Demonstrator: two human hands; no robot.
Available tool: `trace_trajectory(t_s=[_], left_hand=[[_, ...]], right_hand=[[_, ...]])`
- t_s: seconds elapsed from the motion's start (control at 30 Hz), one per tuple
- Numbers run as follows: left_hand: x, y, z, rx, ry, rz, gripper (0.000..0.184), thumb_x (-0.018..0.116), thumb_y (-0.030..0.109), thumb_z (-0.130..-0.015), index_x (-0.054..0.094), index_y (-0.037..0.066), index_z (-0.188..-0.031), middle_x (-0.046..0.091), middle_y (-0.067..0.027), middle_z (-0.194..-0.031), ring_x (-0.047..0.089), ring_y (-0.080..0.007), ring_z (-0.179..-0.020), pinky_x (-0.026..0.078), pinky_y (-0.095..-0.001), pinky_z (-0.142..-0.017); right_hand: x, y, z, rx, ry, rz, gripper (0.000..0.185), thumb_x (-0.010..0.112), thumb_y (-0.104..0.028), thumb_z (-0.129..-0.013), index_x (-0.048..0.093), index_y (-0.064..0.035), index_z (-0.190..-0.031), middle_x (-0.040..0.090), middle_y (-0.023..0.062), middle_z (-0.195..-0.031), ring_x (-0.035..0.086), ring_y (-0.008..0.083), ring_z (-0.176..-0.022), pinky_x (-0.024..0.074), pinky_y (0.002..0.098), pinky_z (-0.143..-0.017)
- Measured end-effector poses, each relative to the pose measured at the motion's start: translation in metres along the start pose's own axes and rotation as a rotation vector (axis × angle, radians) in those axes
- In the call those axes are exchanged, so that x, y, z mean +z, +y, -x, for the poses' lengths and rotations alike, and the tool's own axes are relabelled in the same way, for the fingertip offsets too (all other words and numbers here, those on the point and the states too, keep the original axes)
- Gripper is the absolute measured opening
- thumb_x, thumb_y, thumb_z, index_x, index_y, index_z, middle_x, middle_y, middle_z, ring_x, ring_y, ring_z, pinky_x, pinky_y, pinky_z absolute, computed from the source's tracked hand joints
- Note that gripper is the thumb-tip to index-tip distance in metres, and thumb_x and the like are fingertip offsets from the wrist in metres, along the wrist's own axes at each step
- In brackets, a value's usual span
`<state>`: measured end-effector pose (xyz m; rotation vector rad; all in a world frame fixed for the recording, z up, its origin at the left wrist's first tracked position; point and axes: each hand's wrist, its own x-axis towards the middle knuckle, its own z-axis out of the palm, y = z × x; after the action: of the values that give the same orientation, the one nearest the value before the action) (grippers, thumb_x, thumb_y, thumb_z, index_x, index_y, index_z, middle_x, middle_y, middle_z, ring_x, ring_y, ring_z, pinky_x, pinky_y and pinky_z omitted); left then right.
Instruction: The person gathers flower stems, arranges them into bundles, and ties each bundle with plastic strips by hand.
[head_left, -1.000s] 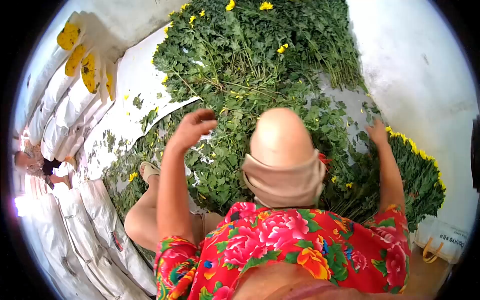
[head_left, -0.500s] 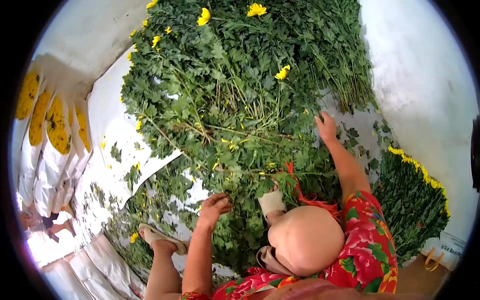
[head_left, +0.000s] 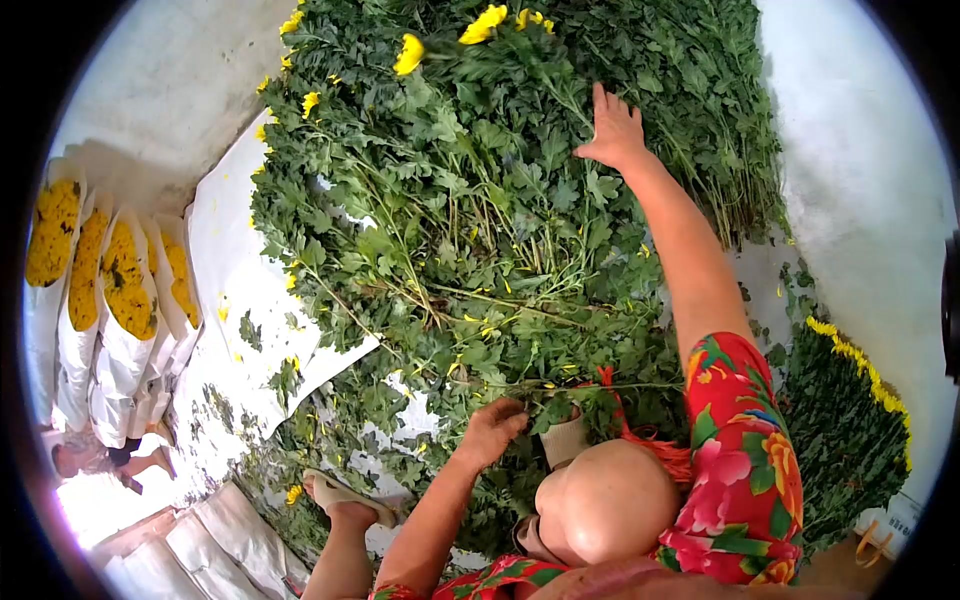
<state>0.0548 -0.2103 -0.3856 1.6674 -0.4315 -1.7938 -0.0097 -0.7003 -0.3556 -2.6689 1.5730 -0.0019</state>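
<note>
My right hand reaches far forward over a large heap of leafy chrysanthemum stems. Its fingers are spread, with the thumb apart, beside a stem that runs up and left towards a yellow chrysanthemum bloom. Close to my body, my left hand is closed, fingers curled together at the edge of loose leaves and stems. Whatever lies in its fingers, if anything, cannot be made out. Red plastic strips lie by my bent knee, partly under leaves.
Several white-wrapped bundles of yellow flowers stand at the left wall. More white wrapped bundles lie at lower left. On the right, a stack of yellow-edged stems lies along the white wall. Another person shows at far left.
My right hand has moved forward and left, and a yellow bloom on its stem has shifted further up the heap. My left hand has moved right, towards the leaves by my knee.
</note>
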Motion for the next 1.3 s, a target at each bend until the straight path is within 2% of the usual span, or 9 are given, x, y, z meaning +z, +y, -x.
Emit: trace_trajectory(t_s=[0.17, 0.27, 0.47, 0.63, 0.77, 0.8, 0.9, 0.97, 1.3], left_hand=[[-0.009, -0.014, 0.000, 0.029, -0.002, 0.109, 0.031, 0.064, 0.011, -0.094, 0.060, -0.004, -0.121, 0.067, -0.0116, -0.110, 0.068, -0.0205, -0.092, 0.054, -0.0304, -0.076], [-0.009, -0.018, 0.006, 0.027, 0.002, 0.094, 0.032, 0.063, 0.011, -0.094, 0.060, -0.003, -0.122, 0.067, -0.0114, -0.111, 0.068, -0.0215, -0.094, 0.054, -0.0310, -0.076], [0.001, -0.007, 0.004, 0.117, 0.142, 0.312, 0.042, 0.070, 0.014, -0.089, 0.057, -0.003, -0.126, 0.067, -0.0104, -0.109, 0.065, -0.0205, -0.092, 0.054, -0.0335, -0.078], [0.019, 0.029, 0.000, 0.617, 0.321, 0.768, 0.099, 0.078, 0.023, -0.082, 0.013, 0.000, -0.153, 0.040, -0.0184, -0.148, 0.048, -0.0318, -0.130, 0.039, -0.0426, -0.109], [0.009, 0.001, 0.004, 0.319, 0.443, 1.351, 0.048, 0.070, 0.018, -0.091, 0.054, 0.000, -0.131, 0.063, -0.0118, -0.123, 0.059, -0.0251, -0.114, 0.044, -0.0427, -0.103], [0.013, -0.018, 0.014, 0.307, 0.469, 1.380, 0.048, 0.070, 0.018, -0.091, 0.054, 0.000, -0.131, 0.063, -0.0118, -0.123, 0.059, -0.0251, -0.114, 0.044, -0.0427, -0.103], [0.015, -0.040, 0.030, 0.358, 0.124, 1.275, 0.039, 0.061, 0.020, -0.097, 0.055, 0.000, -0.130, 0.063, -0.0112, -0.124, 0.059, -0.0272, -0.113, 0.046, -0.0454, -0.101], [0.026, -0.035, 0.038, 0.324, 0.126, 1.180, 0.040, 0.059, 0.025, -0.097, 0.056, 0.001, -0.129, 0.061, -0.0125, -0.128, 0.058, -0.0278, -0.115, 0.041, -0.0448, -0.107], [0.032, -0.010, 0.029, 0.502, 0.083, 0.943, 0.027, 0.061, 0.017, -0.096, 0.060, 0.006, -0.121, 0.067, -0.0106, -0.110, 0.066, -0.0256, -0.099, 0.051, -0.0402, -0.081]], right_hand=[[-0.005, -0.012, -0.017, 0.086, -0.231, 0.075, 0.093, 0.080, -0.032, -0.076, 0.033, 0.0014, -0.149, 0.060, 0.0188, -0.125, 0.060, 0.0345, -0.111, 0.0367, 0.0515, -0.109], [-0.002, -0.007, 0.003, 0.019, -0.098, -0.061, 0.051, 0.071, -0.014, -0.076, 0.056, 0.0085, -0.119, 0.065, 0.0227, -0.106, 0.067, 0.0379, -0.085, 0.0554, 0.0464, -0.076], [-0.030, -0.069, 0.145, -0.253, 0.050, 0.014, 0.053, 0.069, -0.009, -0.073, 0.055, 0.0112, -0.120, 0.061, 0.0230, -0.106, 0.065, 0.0382, -0.086, 0.0542, 0.0462, -0.073], [-0.024, -0.129, 0.298, -0.551, 0.109, -0.049, 0.057, 0.068, -0.003, -0.072, 0.053, 0.0079, -0.126, 0.059, 0.0180, -0.099, 0.062, 0.0328, -0.084, 0.0516, 0.0396, -0.070], [-0.027, -0.125, 0.390, -0.878, -0.087, -0.245, 0.074, 0.079, -0.021, -0.074, 0.047, 0.0042, -0.135, 0.058, 0.0213, -0.109, 0.058, 0.0389, -0.102, 0.0491, 0.0420, -0.087], [-0.031, -0.117, 0.394, -0.692, -0.524, -0.465, 0.080, 0.081, -0.031, -0.075, 0.045, 0.0006, -0.139, 0.057, 0.0240, -0.120, 0.057, 0.0415, -0.109, 0.0467, 0.0451, -0.094], [-0.026, -0.101, 0.368, -0.226, -0.855, -0.954, 0.076, 0.075, -0.035, -0.084, 0.042, 0.0016, -0.141, 0.053, 0.0245, -0.135, 0.056, 0.0331, -0.121, 0.0443, 0.0419, -0.100], [-0.013, -0.102, 0.371, -0.452, -0.543, -0.742, 0.070, 0.074, -0.031, -0.086, 0.045, 0.0039, -0.139, 0.054, 0.0218, -0.136, 0.056, 0.0280, -0.121, 0.0447, 0.0389, -0.100], [0.009, -0.065, 0.318, 0.029, -0.491, -1.361, 0.048, 0.064, -0.005, -0.090, 0.054, -0.0031, -0.137, 0.068, 0.0071, -0.113, 0.065, 0.0153, -0.097, 0.0522, 0.0288, -0.087]])
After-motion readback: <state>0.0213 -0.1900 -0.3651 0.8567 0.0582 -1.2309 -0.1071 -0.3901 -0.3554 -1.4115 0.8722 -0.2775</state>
